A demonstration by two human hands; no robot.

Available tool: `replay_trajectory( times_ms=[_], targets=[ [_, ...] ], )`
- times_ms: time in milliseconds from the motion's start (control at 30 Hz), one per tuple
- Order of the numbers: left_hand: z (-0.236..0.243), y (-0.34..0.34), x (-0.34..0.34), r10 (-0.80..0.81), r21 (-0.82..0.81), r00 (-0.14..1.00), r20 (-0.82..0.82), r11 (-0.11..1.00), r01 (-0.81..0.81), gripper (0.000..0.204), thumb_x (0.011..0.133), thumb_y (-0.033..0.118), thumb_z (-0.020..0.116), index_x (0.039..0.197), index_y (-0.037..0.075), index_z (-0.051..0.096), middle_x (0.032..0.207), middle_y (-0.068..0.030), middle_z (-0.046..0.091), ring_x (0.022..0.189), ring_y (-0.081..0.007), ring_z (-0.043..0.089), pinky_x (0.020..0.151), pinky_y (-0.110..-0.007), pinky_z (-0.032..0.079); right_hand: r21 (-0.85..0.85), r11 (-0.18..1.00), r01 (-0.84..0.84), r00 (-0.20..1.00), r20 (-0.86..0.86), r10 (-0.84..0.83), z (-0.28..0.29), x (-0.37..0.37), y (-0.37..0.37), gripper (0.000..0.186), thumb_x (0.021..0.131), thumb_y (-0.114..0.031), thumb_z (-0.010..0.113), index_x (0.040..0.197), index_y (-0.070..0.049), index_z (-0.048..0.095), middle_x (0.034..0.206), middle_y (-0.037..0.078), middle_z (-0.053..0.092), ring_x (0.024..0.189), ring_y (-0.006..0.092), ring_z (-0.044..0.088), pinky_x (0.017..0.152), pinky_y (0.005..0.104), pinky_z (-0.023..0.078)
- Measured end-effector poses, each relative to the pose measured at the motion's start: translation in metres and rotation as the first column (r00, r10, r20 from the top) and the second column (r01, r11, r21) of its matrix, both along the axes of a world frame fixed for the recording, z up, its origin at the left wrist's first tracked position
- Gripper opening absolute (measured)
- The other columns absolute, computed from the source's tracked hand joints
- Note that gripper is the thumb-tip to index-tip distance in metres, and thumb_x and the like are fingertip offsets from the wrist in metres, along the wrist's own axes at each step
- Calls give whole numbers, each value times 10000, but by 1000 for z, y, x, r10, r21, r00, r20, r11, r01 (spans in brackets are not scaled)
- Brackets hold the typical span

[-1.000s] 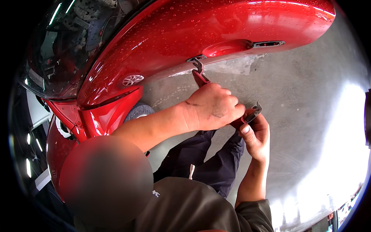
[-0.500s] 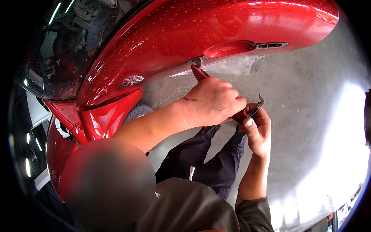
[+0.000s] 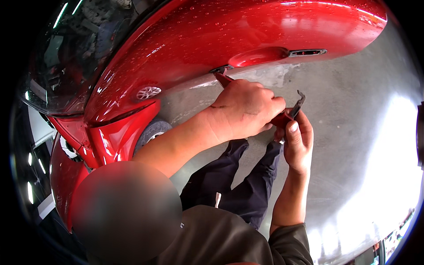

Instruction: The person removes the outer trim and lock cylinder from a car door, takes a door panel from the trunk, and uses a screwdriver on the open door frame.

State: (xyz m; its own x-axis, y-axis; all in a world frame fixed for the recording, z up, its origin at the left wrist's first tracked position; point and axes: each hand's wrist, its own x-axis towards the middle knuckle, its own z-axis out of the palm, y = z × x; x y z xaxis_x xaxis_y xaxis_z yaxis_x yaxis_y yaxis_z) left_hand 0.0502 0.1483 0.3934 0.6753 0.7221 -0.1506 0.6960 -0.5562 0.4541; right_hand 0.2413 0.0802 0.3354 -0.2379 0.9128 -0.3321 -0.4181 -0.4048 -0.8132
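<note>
A red car door handle (image 3: 223,79) stands out from the red door panel (image 3: 176,62), its far end reaching a black-edged slot (image 3: 221,69). My left hand (image 3: 249,108) is wrapped over the handle's middle and hides much of it. At the handle's near end, a dark hooked piece (image 3: 299,106) sticks up past the fingers of my right hand (image 3: 299,139). That hand pinches the end between thumb and fingers.
A second black-edged opening (image 3: 308,52) lies right of the rounded recess (image 3: 258,57) in the door. Water drops dot the paint. A car wheel (image 3: 152,132) shows beside the red fender (image 3: 117,137), above the grey floor (image 3: 344,110).
Both hands have risen slightly in the picture along with the handle. The hooked piece now stands higher and more upright beside my right fingers.
</note>
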Motion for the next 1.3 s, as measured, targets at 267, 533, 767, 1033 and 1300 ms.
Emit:
replay_trajectory(
  times_ms=[267, 533, 767, 1033, 1300],
  targets=[
    [-2, 12, 17, 222, 101, 973, 55, 969, -227, 291, 734, 207, 829, 905, 94, 623, 841, -77, 669, 824, -306, 694, 686, -447, 555, -7, 994, 113, 993, 25, -112, -1, 0, 26, 371, 1045, -332, 652, 1173, 17, 647, 898, 5, 637, 728, 65, 534, 651, 234, 456],
    [-9, 25, 23, 298, 170, 954, 21, 939, -297, 220, 794, 159, 788, 941, 77, 646, 851, -94, 701, 822, -312, 721, 714, -446, 584, 9, 993, 122, 983, 135, -122, 5, -7, 52, 368, 1086, -317, 583, 1239, 11, 650, 919, 2, 649, 716, 61, 517, 637, 233, 441],
    [-16, 36, 29, 363, 277, 927, 93, 885, -374, 266, 790, 157, 809, 956, 84, 614, 865, -111, 699, 819, -364, 696, 682, -481, 561, 60, 989, 135, 971, 193, -144, 8, -12, 74, 419, 1095, -352, 582, 1270, 21, 660, 905, -5, 647, 695, 58, 498, 622, 230, 424],
    [-15, 41, 28, 455, 255, 890, -34, 865, -432, 273, 834, 223, 799, 981, 80, 619, 854, -142, 708, 816, -381, 704, 679, -505, 564, 388, 918, -79, 768, 611, -192, 9, 0, 96, 345, 1046, -300, 670, 1239, -14, 665, 983, 149, 716, 846, 193, 674, 788, 325, 536],
    [-8, 42, 28, 476, 206, 871, -122, 871, -447, 298, 843, 250, 803, 1033, 77, 654, 905, -166, 733, 862, -397, 715, 734, -510, 582, 32, 923, 383, 816, -480, -322, 3, 32, 105, 406, 1108, -371, 409, 941, -71, 626, 753, 19, 479, 642, 130, 390, 571, 292, 355]
  ],
)
